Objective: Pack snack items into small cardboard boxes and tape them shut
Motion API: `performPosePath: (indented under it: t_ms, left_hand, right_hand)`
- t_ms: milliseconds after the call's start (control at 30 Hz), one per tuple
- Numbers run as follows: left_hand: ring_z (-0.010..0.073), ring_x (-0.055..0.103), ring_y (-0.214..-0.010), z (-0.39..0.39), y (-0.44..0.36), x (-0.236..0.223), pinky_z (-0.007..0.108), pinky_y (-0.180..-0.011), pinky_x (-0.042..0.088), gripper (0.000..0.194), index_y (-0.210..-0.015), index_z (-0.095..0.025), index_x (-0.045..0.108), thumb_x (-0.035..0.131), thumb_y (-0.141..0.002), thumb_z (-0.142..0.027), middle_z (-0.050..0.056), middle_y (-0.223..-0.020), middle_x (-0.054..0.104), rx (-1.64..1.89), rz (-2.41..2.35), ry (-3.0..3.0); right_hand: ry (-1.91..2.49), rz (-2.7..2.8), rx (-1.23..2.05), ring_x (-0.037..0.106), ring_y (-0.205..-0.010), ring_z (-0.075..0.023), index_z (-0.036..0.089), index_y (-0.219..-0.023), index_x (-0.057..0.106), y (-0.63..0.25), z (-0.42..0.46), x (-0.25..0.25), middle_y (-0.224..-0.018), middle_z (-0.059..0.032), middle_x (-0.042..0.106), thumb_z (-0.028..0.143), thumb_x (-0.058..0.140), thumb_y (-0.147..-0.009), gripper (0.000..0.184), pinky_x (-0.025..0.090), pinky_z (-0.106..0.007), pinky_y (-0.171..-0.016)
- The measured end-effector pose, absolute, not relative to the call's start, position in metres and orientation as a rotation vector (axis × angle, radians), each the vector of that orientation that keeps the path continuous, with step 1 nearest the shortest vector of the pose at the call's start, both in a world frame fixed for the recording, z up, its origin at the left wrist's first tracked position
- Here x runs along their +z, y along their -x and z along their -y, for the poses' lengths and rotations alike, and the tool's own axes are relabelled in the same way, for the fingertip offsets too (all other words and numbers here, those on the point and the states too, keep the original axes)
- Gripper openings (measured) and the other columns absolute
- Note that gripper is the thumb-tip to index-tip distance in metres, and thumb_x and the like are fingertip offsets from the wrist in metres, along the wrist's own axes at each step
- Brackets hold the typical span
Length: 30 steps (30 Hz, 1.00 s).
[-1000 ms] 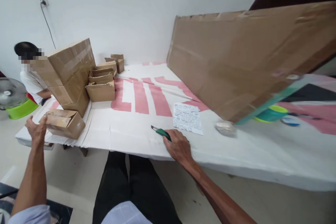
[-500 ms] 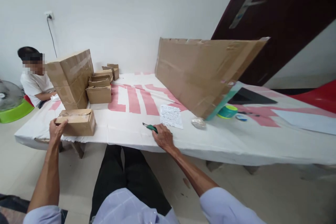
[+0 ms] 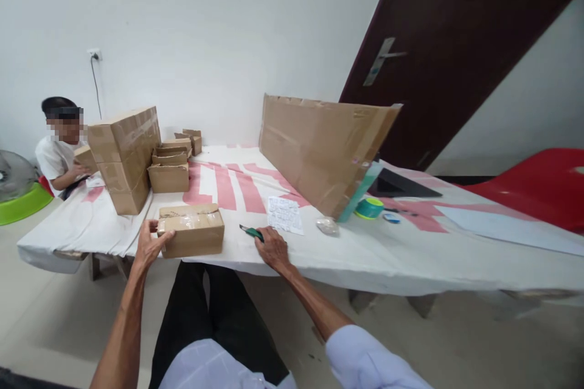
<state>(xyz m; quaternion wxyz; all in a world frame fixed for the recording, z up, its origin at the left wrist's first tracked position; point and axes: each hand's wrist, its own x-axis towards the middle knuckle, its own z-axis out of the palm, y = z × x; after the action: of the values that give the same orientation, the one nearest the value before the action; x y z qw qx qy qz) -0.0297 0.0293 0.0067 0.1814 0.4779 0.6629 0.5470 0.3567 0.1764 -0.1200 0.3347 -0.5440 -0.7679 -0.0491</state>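
Note:
My left hand [image 3: 152,243] grips the left end of a small taped cardboard box [image 3: 194,238], its thumb on the front face and its fingers behind the end. The box sits at the table's front edge, a torn-looking seam along its top. To the right, my right hand [image 3: 272,248] is closed round a green utility knife [image 3: 251,232], resting on the cloth with the tip pointing left toward the box. Just behind the right hand lies a sheet of handwritten paper [image 3: 285,215].
Stacked boxes [image 3: 123,158] and several open boxes [image 3: 168,177] stand at the left. A large cardboard panel [image 3: 319,152] leans beyond the paper. Near it are tape rolls [image 3: 369,208] and a clear packet [image 3: 327,226]. A person [image 3: 59,152] sits at the far left holding a box.
The small box has moved right with my left hand, closer to the knife. My right hand keeps the knife at nearly the same spot. The seated person now holds a box. The view has shifted.

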Motion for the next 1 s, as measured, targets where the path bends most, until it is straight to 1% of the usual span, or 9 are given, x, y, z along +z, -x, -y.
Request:
performPosePath:
  t_ms: [100, 167, 200, 267, 367, 500, 733, 867, 1000]
  left_hand:
    - [0.0388, 0.049, -0.146, -0.034, 0.037, 0.009, 0.046, -0.103, 0.055, 0.085, -0.127, -0.024, 0.058, 0.097, -0.056, -0.048, 0.018, -0.148, 0.056, 1.520, -1.692, -1.373]
    - [0.0403, 0.042, -0.153, -0.040, 0.043, 0.014, 0.048, -0.106, 0.054, 0.094, -0.132, -0.026, 0.056, 0.099, -0.051, -0.041, 0.019, -0.156, 0.051, 1.478, -1.553, -1.376]
    - [0.0408, 0.042, -0.153, -0.043, 0.045, 0.016, 0.050, -0.107, 0.053, 0.096, -0.133, -0.026, 0.056, 0.100, -0.049, -0.038, 0.020, -0.156, 0.052, 1.456, -1.487, -1.381]
    - [0.0404, 0.049, -0.148, -0.048, 0.046, 0.020, 0.051, -0.109, 0.053, 0.097, -0.132, -0.025, 0.056, 0.100, -0.047, -0.034, 0.019, -0.152, 0.056, 1.423, -1.379, -1.395]
    - [0.0383, 0.055, -0.143, -0.050, 0.039, 0.020, 0.050, -0.112, 0.052, 0.098, -0.132, -0.025, 0.053, 0.099, -0.046, -0.030, 0.018, -0.148, 0.060, 1.414, -1.292, -1.406]
    - [0.0387, 0.048, -0.148, -0.041, 0.024, 0.011, 0.050, -0.113, 0.049, 0.101, -0.132, -0.026, 0.050, 0.101, -0.046, -0.028, 0.019, -0.153, 0.054, 1.437, -1.301, -1.403]
    - [0.0397, 0.042, -0.153, -0.014, -0.001, -0.006, 0.055, -0.116, 0.041, 0.104, -0.139, -0.028, 0.042, 0.100, -0.054, -0.036, 0.020, -0.161, 0.045, 1.439, -1.395, -1.505]
    - [0.0399, 0.045, -0.151, -0.004, -0.013, -0.009, 0.055, -0.114, 0.041, 0.096, -0.135, -0.028, 0.042, 0.098, -0.057, -0.037, 0.018, -0.156, 0.052, 1.466, -1.468, -1.520]
    - [0.0392, 0.047, -0.148, 0.003, -0.023, -0.012, 0.054, -0.113, 0.042, 0.087, -0.129, -0.028, 0.046, 0.096, -0.058, -0.034, 0.014, -0.150, 0.054, 1.485, -1.507, -1.537]
  right_hand:
    - [1.420, 2.000, -0.125, 0.058, -0.096, -0.0221, 0.017, -0.109, 0.071, -0.357, -0.177, -0.122, -0.102, -0.0084, 0.069, 0.016, 0.059, -0.092, 0.021, 0.039, -0.030, -0.082]
    - [1.417, 1.998, -0.121, 0.058, -0.096, -0.0221, 0.016, -0.110, 0.071, -0.357, -0.178, -0.124, -0.103, -0.0087, 0.069, 0.016, 0.059, -0.092, 0.022, 0.039, -0.030, -0.082]
    - [1.415, 1.996, -0.119, 0.058, -0.096, -0.0222, 0.016, -0.110, 0.071, -0.357, -0.179, -0.125, -0.103, -0.0089, 0.069, 0.016, 0.059, -0.092, 0.022, 0.039, -0.030, -0.082]
    - [1.411, 1.991, -0.116, 0.059, -0.097, -0.0225, 0.016, -0.111, 0.071, -0.358, -0.180, -0.127, -0.104, -0.0090, 0.070, 0.016, 0.059, -0.092, 0.023, 0.040, -0.030, -0.083]
    - [1.406, 1.986, -0.112, 0.059, -0.098, -0.0227, 0.016, -0.111, 0.071, -0.358, -0.181, -0.130, -0.104, -0.0088, 0.070, 0.016, 0.058, -0.093, 0.023, 0.040, -0.031, -0.086]
    - [1.407, 1.986, -0.111, 0.058, -0.098, -0.0225, 0.016, -0.109, 0.070, -0.361, -0.182, -0.135, -0.102, -0.0082, 0.069, 0.016, 0.056, -0.094, 0.021, 0.041, -0.032, -0.087]
    - [1.431, 1.997, -0.125, 0.058, -0.098, -0.0242, 0.017, -0.111, 0.070, -0.369, -0.184, -0.145, -0.105, -0.0101, 0.069, 0.020, 0.055, -0.095, 0.023, 0.042, -0.033, -0.086]
    - [1.433, 2.009, -0.137, 0.058, -0.099, -0.0255, 0.017, -0.113, 0.070, -0.373, -0.183, -0.148, -0.107, -0.0116, 0.069, 0.022, 0.052, -0.095, 0.026, 0.042, -0.034, -0.085]
    - [1.440, 2.025, -0.146, 0.057, -0.100, -0.0263, 0.018, -0.113, 0.069, -0.377, -0.182, -0.151, -0.107, -0.0118, 0.069, 0.025, 0.051, -0.096, 0.026, 0.041, -0.035, -0.084]
